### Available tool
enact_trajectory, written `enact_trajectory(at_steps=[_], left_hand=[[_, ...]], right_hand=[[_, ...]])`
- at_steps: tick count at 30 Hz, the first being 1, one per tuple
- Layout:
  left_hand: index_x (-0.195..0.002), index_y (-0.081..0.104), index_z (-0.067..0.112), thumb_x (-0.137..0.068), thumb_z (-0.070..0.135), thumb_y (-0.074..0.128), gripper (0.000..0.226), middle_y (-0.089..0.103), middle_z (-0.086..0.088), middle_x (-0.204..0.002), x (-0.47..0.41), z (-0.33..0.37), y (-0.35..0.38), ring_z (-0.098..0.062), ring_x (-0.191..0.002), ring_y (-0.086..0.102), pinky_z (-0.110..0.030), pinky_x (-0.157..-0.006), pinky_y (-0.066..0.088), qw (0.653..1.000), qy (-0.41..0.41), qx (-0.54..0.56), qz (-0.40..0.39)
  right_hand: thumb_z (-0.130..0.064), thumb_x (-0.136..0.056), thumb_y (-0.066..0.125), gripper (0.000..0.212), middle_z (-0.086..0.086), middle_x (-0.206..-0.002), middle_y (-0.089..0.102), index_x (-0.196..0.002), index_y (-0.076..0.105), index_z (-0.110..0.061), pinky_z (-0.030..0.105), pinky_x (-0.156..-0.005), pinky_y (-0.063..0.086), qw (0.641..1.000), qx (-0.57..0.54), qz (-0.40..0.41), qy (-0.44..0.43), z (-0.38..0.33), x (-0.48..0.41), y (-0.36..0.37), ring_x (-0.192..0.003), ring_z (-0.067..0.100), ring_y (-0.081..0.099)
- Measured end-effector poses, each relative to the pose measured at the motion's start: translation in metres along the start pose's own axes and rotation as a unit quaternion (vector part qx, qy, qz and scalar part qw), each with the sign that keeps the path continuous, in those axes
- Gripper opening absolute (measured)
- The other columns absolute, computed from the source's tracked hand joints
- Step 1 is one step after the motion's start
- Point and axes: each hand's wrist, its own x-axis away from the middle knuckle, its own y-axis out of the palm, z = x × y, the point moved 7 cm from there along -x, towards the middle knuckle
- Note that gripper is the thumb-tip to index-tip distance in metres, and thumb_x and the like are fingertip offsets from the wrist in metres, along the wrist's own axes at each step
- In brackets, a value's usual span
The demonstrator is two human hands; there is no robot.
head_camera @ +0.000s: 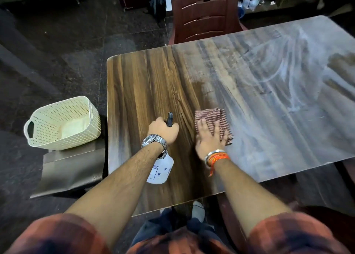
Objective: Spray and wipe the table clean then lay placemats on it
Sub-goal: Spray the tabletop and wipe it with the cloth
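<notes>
Dark speckled stone floor [57,42] all around; a reddish-brown slatted plastic chair [203,13] stands at the far side, a cream perforated plastic basket [63,123] left of that chair, nearer the camera.

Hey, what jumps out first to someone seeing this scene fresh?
Two hands at the wooden table: the left hand grips a spray bottle, while the right hand presses a striped cloth flat. Chalky smears cover the table's right half; a cream basket sits left.
</notes>
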Motion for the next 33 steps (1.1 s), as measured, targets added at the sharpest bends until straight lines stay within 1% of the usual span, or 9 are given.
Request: enact_trajectory(at_steps=[4, 7, 11, 17, 19, 23, 26, 29, 33], left_hand=[[-0.106, 0.062, 0.007, -0.085, 0.037, 0.057, 0.037, 0.066, -0.014, -0.102, 0.011, 0.003, 0.011, -0.034, -0.086, 0.061, -0.034, -0.073, 0.048, 1.0, 0.001, -0.012, 0.011], [-0.107, 0.063, 0.007, -0.086, 0.036, 0.057, 0.036, 0.066, -0.015, -0.102, 0.021, 0.004, 0.016, -0.033, -0.086, 0.059, -0.034, -0.074, 0.045, 1.0, 0.005, -0.019, 0.022], [-0.107, 0.061, 0.009, -0.083, 0.039, 0.056, 0.039, 0.067, -0.013, -0.098, 0.041, -0.003, 0.024, -0.034, -0.087, 0.065, -0.037, -0.076, 0.052, 1.0, -0.005, -0.012, 0.018], [-0.101, 0.06, 0.013, -0.068, 0.046, 0.049, 0.048, 0.068, -0.011, -0.092, 0.068, -0.016, 0.024, -0.033, -0.079, 0.069, -0.046, -0.078, 0.06, 1.0, -0.009, -0.003, 0.017], [-0.1, 0.06, 0.013, -0.068, 0.047, 0.049, 0.049, 0.068, -0.012, -0.094, 0.076, -0.02, 0.023, -0.034, -0.079, 0.069, -0.046, -0.078, 0.059, 1.0, -0.004, -0.01, 0.017], [-0.101, 0.061, 0.008, -0.081, 0.039, 0.055, 0.038, 0.066, -0.015, -0.101, 0.098, -0.03, 0.018, -0.034, -0.088, 0.064, -0.037, -0.074, 0.05, 1.0, 0.006, -0.012, 0.021], [-0.096, 0.061, 0.009, -0.081, 0.039, 0.057, 0.034, 0.066, -0.014, -0.099, 0.122, -0.046, 0.014, -0.035, -0.087, 0.065, -0.037, -0.075, 0.051, 1.0, 0.008, 0.0, 0.022], [-0.088, 0.058, 0.015, -0.067, 0.048, 0.052, 0.039, 0.067, -0.011, -0.091, 0.15, -0.07, 0.013, -0.034, -0.077, 0.07, -0.044, -0.076, 0.06, 1.0, 0.007, 0.016, 0.01], [-0.087, 0.057, 0.017, -0.069, 0.047, 0.053, 0.036, 0.069, -0.011, -0.092, 0.181, -0.1, 0.017, -0.032, -0.078, 0.069, -0.041, -0.077, 0.059, 1.0, 0.008, 0.008, -0.015]], right_hand=[[-0.039, -0.093, 0.034, 0.063, -0.021, -0.158, 0.002, -0.151, 0.009, -0.04, 0.059, -0.107, -0.022, 0.98, 0.03, -0.03, -0.194, -0.053, 0.083, 0.03, -0.145, 0.026, -0.017], [-0.043, -0.095, 0.03, 0.057, -0.022, -0.157, 0.008, -0.15, 0.014, -0.042, 0.059, -0.111, -0.013, 0.967, 0.03, -0.042, -0.249, -0.041, 0.108, 0.033, -0.148, 0.024, -0.007], [-0.043, -0.091, 0.04, 0.056, -0.019, -0.153, 0.029, -0.146, 0.03, -0.041, 0.06, -0.111, 0.004, 0.989, 0.041, 0.017, -0.142, 0.028, 0.098, 0.015, -0.145, 0.025, 0.019], [-0.043, -0.093, 0.033, 0.057, -0.019, -0.157, 0.019, -0.15, 0.024, -0.037, 0.06, -0.111, -0.002, 0.995, -0.023, 0.049, 0.082, 0.067, 0.101, 0.007, -0.148, 0.026, 0.008], [-0.045, -0.088, 0.038, 0.061, -0.016, -0.155, 0.027, -0.148, 0.032, -0.032, 0.06, -0.11, 0.001, 0.995, -0.033, 0.062, 0.07, 0.038, 0.117, 0.013, -0.146, 0.028, 0.017], [-0.046, -0.084, 0.039, 0.058, -0.016, -0.147, 0.042, -0.14, 0.045, -0.034, 0.059, -0.11, 0.011, 0.992, -0.008, 0.002, -0.122, -0.033, 0.164, 0.041, -0.14, 0.025, 0.034], [-0.04, -0.088, 0.045, 0.047, -0.018, -0.14, 0.05, -0.135, 0.05, -0.037, 0.053, -0.11, 0.025, 0.985, 0.015, -0.006, -0.174, -0.022, 0.169, 0.043, -0.135, 0.018, 0.042], [-0.025, -0.086, 0.053, 0.05, -0.012, -0.138, 0.054, -0.136, 0.052, -0.03, 0.051, -0.109, 0.029, 0.993, 0.005, -0.005, -0.119, 0.018, 0.163, 0.033, -0.134, 0.02, 0.044], [-0.017, -0.099, 0.036, 0.048, -0.004, -0.153, 0.035, -0.147, 0.035, -0.023, 0.043, -0.114, 0.023, 1.0, -0.025, 0.003, 0.007, 0.08, 0.175, 0.002, -0.144, 0.024, 0.023]])
